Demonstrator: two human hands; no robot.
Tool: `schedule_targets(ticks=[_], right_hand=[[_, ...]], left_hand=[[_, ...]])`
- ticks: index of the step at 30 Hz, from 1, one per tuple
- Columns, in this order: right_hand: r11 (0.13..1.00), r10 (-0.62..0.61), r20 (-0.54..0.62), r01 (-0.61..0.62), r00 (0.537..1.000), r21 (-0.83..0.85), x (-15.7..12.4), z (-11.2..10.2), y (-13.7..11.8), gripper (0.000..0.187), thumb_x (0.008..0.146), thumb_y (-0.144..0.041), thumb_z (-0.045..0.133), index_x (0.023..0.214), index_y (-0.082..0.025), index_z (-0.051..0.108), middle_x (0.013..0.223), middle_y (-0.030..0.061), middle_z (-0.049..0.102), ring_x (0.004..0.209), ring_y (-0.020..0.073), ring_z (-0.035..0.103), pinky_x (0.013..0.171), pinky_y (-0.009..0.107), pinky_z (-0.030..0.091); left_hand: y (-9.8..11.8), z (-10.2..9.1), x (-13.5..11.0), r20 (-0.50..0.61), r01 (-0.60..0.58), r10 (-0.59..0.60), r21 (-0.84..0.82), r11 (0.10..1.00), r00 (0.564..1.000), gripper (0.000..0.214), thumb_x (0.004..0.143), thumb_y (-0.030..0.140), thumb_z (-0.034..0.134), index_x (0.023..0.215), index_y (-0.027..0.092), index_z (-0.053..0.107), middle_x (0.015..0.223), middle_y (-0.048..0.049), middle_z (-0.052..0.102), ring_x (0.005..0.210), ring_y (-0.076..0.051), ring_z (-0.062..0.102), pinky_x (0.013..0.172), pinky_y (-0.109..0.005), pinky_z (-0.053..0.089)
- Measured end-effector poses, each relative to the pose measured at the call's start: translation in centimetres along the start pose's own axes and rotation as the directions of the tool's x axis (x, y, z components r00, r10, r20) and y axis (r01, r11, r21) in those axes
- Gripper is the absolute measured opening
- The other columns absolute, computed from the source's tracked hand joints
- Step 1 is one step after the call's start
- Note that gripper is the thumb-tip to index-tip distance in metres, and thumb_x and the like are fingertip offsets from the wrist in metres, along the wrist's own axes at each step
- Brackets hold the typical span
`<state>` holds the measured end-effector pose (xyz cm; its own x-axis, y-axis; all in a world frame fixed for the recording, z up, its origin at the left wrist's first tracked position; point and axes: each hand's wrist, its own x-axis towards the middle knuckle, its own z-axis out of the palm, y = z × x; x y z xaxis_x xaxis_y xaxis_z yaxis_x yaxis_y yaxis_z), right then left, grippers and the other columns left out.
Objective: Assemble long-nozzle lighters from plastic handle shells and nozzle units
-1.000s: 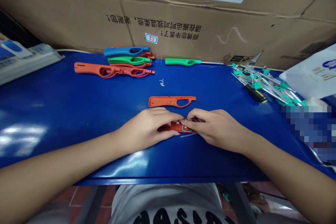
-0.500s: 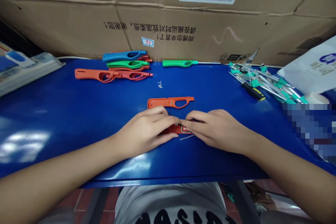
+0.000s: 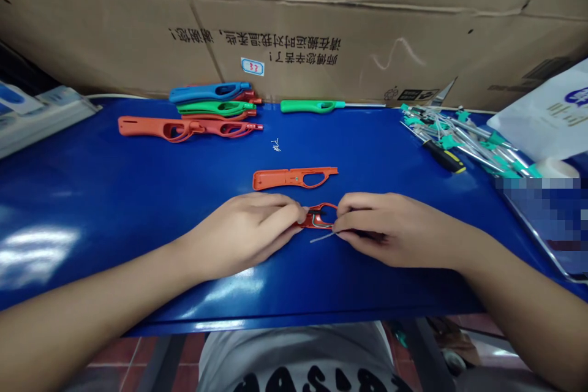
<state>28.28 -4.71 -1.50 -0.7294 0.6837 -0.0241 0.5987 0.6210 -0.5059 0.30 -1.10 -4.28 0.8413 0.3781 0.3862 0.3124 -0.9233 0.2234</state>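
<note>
An orange-red lighter casing half [image 3: 307,222] lies in front of me with its inner side up; a black part and a pale wire show inside it. My left hand [image 3: 257,229] is closed around its handle end, thumb and fingertips pinching near the black part. At the front end, beside the trigger loop, my right hand [image 3: 386,226] pinches the casing, its fingertips partly hiding that end. A thin clear tube [image 3: 320,237] sticks out to the left from under the right fingers. Just beyond lies another orange casing half [image 3: 275,179], hollow side up.
Blue, green and red-orange lighter casings [image 3: 154,127] are stacked at the back left. A green lighter with a metal rod [image 3: 305,107] lies by the cardboard box [image 3: 257,12]. Several metal rods with teal ends [image 3: 478,141] and a black-yellow screwdriver [image 3: 443,156] lie right on the blue table [image 3: 138,196].
My right hand has shifted right, from the casing's middle to its front end, uncovering the trigger loop and black part. My left hand still grips the handle end. The view has tilted slightly.
</note>
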Motion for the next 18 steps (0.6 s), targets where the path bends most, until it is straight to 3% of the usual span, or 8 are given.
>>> schedule_targets(ticks=[3,9,13,18], right_hand=[[1.000,0.010,-0.022,-0.010,1.000,0.007,0.06,0.05,-0.04,0.018,0.101,-0.023,0.051,0.105,-0.021,0.069,0.105,0.0041,0.065,0.090,0.0151,0.063,0.078,0.028,0.048],[1.000,0.017,-0.027,-0.017,0.999,0.008,0.02,0.01,0.05,0.022,0.102,-0.023,0.050,0.107,-0.021,0.071,0.105,0.0042,0.065,0.087,0.0141,0.063,0.077,0.028,0.047],[1.000,-0.002,-0.035,0.002,0.999,0.011,-0.12,0.07,0.08,0.022,0.102,-0.022,0.050,0.110,-0.022,0.071,0.108,0.0043,0.065,0.088,0.0135,0.062,0.077,0.027,0.047],[1.000,-0.022,-0.022,0.022,1.000,-0.006,-0.14,0.17,0.12,0.021,0.102,-0.022,0.050,0.106,-0.022,0.071,0.109,0.0039,0.065,0.086,0.0130,0.063,0.076,0.027,0.047]], left_hand=[[0.07,-0.09,-0.32,0.003,-0.052,0.052,0.151,0.987,0.999,0.016,0.103,0.017,0.050,0.112,0.016,0.063,0.112,-0.0104,0.076,0.101,-0.024,0.074,0.086,-0.036,0.062],[0.41,-0.27,-0.57,-0.007,-0.096,0.100,0.221,0.970,0.995,0.017,0.101,0.013,0.051,0.113,0.011,0.065,0.112,-0.0136,0.076,0.104,-0.026,0.073,0.087,-0.038,0.063],[0.73,-0.56,-0.17,0.027,-0.070,0.067,0.105,0.992,0.997,0.017,0.101,0.016,0.055,0.113,0.013,0.066,0.113,-0.0094,0.075,0.100,-0.024,0.072,0.084,-0.037,0.063],[0.56,-0.16,-0.10,0.042,-0.028,0.029,-0.028,0.999,0.999,0.024,0.100,0.018,0.056,0.122,0.018,0.067,0.121,-0.0073,0.071,0.109,-0.024,0.067,0.093,-0.041,0.057]])
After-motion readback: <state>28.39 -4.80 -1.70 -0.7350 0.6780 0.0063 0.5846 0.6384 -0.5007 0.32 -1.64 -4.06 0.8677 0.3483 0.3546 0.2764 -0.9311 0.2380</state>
